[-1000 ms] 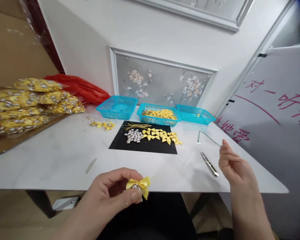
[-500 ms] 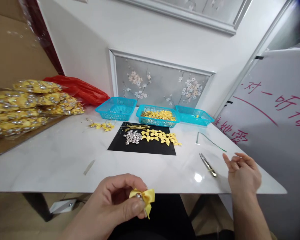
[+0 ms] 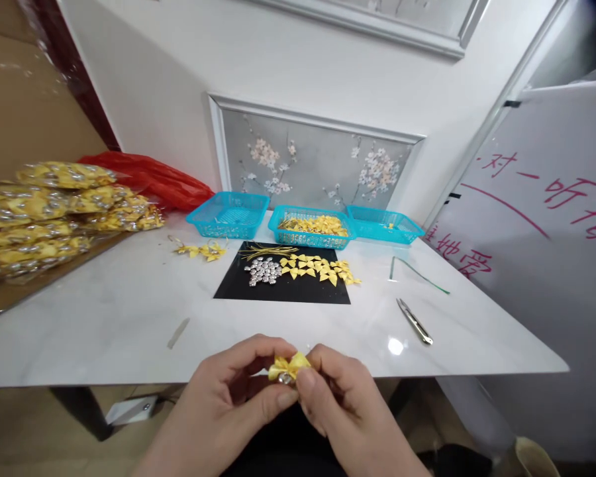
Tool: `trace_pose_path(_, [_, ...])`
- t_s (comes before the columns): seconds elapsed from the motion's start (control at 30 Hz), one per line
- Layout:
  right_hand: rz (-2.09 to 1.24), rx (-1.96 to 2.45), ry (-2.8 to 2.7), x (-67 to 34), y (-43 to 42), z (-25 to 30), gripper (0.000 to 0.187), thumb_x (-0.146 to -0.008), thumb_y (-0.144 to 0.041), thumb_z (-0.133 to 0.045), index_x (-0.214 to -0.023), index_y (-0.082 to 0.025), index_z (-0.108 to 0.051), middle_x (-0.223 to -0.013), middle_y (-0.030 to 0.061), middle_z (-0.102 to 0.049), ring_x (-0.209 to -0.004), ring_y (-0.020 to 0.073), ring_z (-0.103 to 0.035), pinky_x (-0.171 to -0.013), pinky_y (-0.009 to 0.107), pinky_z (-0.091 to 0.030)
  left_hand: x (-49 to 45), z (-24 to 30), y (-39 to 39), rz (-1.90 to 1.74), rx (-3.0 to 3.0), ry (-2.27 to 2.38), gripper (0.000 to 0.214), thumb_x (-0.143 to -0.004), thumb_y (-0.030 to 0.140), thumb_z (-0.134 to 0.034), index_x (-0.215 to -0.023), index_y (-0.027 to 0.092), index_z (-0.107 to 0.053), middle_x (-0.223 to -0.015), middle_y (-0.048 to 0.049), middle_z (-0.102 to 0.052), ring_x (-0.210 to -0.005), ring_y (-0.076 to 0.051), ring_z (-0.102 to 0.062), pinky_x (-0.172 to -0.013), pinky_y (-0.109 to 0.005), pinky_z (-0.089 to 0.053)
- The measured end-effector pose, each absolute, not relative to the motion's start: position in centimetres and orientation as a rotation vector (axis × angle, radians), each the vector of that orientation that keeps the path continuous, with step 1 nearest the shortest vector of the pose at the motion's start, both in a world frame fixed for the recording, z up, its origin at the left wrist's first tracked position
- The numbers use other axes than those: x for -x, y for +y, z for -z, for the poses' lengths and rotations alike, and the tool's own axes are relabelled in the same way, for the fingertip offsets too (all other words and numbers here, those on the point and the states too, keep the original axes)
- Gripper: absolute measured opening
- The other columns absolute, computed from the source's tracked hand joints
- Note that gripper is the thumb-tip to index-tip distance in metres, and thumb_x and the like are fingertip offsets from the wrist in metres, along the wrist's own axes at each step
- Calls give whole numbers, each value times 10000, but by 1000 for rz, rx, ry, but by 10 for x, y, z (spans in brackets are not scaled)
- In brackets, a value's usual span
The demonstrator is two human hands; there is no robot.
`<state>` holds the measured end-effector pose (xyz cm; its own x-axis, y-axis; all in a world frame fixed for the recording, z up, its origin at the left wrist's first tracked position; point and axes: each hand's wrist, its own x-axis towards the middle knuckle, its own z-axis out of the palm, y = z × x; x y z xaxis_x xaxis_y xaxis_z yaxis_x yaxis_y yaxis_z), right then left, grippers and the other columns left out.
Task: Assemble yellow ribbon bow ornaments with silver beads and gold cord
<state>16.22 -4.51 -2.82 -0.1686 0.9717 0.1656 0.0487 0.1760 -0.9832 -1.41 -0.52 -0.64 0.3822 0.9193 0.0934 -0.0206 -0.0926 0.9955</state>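
Note:
Both hands meet at the table's front edge around a yellow ribbon bow (image 3: 289, 366) that has a silver bell or bead at its centre. My left hand (image 3: 243, 391) pinches the bow from the left between thumb and fingers. From the right, my right hand (image 3: 345, 397) closes thumb and fingers on its other side. Beyond them, a black mat (image 3: 278, 296) carries silver beads (image 3: 263, 271), yellow bows (image 3: 318, 267) and thin gold ties (image 3: 265, 251). Thread snips (image 3: 415, 322) lie on the table to the right.
Three blue baskets stand at the back: the left basket (image 3: 228, 225), the middle basket (image 3: 310, 240) with yellow bows inside, and the right basket (image 3: 385, 228). Bagged yellow bows (image 3: 44, 212) are piled at left. A green strip (image 3: 422, 275) lies near the whiteboard (image 3: 536, 265).
My right hand has come from beside the snips to the bow and closed on it. The left hand keeps its hold, with the bow turned slightly.

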Motion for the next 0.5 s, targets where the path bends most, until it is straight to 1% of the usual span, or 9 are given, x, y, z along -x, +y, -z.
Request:
trace_pose_path(0.1, [-1176, 1005, -1406, -164, -43, 34, 506, -1079, -570, -504, -729, -206, -482, -633, -53, -438, -578, 97, -372, -543, 253, -297, 20, 12, -4, -933, -1303, 804, 215, -801, 399, -895, -1001, 330, -858, -952, -9, -847, -882, -195, -776, -792, -228, -639])
trace_pose_path(0.17, [-1230, 976, -1357, -164, -42, 37, 505, -1068, -584, -524, -738, -203, -500, -622, -58, -420, -559, 94, -349, -525, 255, -275, 21, 15, -4, -922, -1230, 816, 223, -841, 479, -854, -999, 322, -855, -942, -13, -834, -861, -184, -759, -785, -234, -638])
trace_pose_path(0.2, [-1264, 964, -1328, -164, -42, 38, 508, -1061, -598, -532, -745, -201, -510, -617, -62, -408, -550, 93, -336, -515, 256, -262, 20, 15, -4, -924, -1214, 824, 228, -836, 494, -855, -976, 314, -855, -908, -10, -825, -827, -173, -747, -761, -223, -632])
trace_pose_path(0.3, [-1342, 927, -1240, -160, -43, 41, 523, -1034, -640, -556, -759, -197, -528, -623, -62, -410, -533, 85, -314, -496, 251, -242, 17, 16, -4, -932, -1225, 835, 209, -825, 472, -872, -933, 294, -848, -845, -1, -801, -772, -157, -725, -720, -201, -614])
trace_pose_path(0.43, [-1377, 911, -1144, -154, -45, 44, 530, -1009, -667, -583, -779, -191, -539, -646, -58, -441, -523, 73, -295, -488, 240, -243, 17, 15, -3, -993, -1281, 841, 168, -853, 442, -854, -976, 329, -843, -857, 14, -791, -764, -156, -728, -715, -198, -607])
trace_pose_path(0.5, [-1353, 922, -1171, -156, -45, 44, 533, -1015, -659, -578, -769, -189, -538, -628, -63, -423, -527, 74, -299, -493, 236, -247, 19, 14, -2, -982, -1389, 824, 133, -885, 433, -821, -919, 309, -855, -830, 1, -782, -747, -154, -712, -708, -191, -591])
